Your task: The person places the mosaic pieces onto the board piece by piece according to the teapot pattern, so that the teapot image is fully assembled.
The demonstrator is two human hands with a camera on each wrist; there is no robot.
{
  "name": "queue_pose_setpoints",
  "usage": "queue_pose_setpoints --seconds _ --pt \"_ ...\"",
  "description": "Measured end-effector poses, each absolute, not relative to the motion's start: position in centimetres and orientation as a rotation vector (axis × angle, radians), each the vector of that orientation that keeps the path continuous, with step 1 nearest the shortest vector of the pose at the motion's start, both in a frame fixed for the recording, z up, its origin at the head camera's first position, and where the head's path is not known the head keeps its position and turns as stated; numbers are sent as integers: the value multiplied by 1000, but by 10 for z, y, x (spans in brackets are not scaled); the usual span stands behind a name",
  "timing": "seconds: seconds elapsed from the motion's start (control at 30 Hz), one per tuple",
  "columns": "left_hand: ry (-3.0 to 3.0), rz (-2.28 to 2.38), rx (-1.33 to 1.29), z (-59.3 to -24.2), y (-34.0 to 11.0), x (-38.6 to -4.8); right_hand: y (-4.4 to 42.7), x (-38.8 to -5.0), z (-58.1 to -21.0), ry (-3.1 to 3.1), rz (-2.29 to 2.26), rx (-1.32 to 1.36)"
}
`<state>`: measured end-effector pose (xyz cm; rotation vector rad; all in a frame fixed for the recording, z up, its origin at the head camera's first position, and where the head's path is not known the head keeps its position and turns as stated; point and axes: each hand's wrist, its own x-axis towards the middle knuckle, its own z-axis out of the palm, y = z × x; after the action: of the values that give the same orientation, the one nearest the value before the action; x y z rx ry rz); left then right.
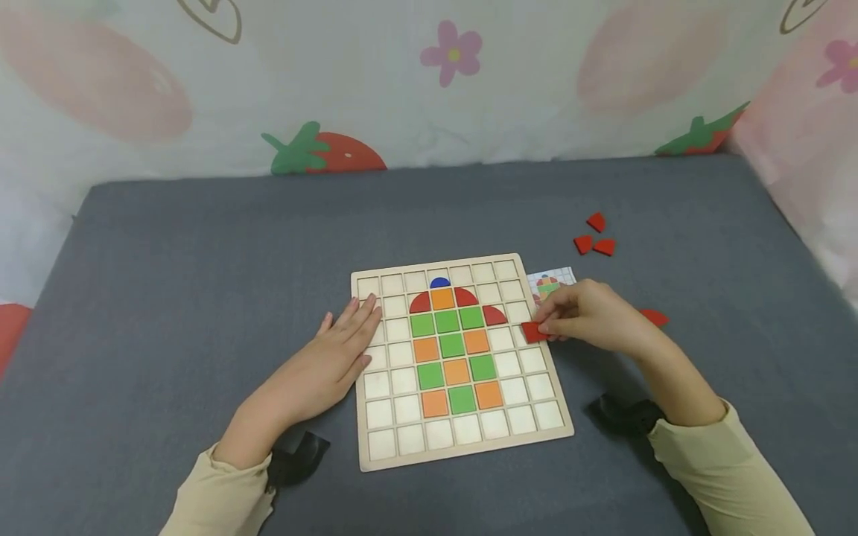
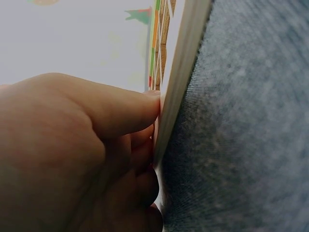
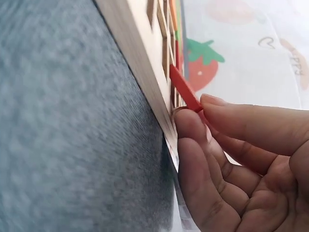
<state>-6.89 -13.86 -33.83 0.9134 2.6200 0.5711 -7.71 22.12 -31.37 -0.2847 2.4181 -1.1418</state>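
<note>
A wooden grid board lies on the cloth, with green, orange, red and blue tiles in its middle cells. My left hand rests on the board's left edge with its fingers fairly straight; in the left wrist view the thumb touches the rim. Over the board's right side, my right hand pinches a red tile between thumb and fingers. The right wrist view shows that red tile tilted above the cells, its far end close to the grid. Fingers hide part of its outline.
A small pattern card lies beyond the board's right edge, partly covered by the right hand. Three red pieces lie farther back. Another red piece is beside the right wrist. Strawberry-print fabric hangs behind the grey table.
</note>
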Motion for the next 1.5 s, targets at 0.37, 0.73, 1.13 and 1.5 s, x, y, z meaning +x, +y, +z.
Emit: queue_pose_setpoints --seconds 0.37,0.73,1.13,1.5 --pt "2602 562 914 -338 -139 -68 214 -73 -315 2424 -1114 -305" --pt "2604 539 891 -337 -141 -69 204 -73 -321 2560 -1003 -412" --pt "2620 569 914 -343 -135 -69 210 -70 -321 2602 -1010 -379" --pt "2621 589 929 -356 -120 -66 289 -51 -312 2658 -1177 -144"
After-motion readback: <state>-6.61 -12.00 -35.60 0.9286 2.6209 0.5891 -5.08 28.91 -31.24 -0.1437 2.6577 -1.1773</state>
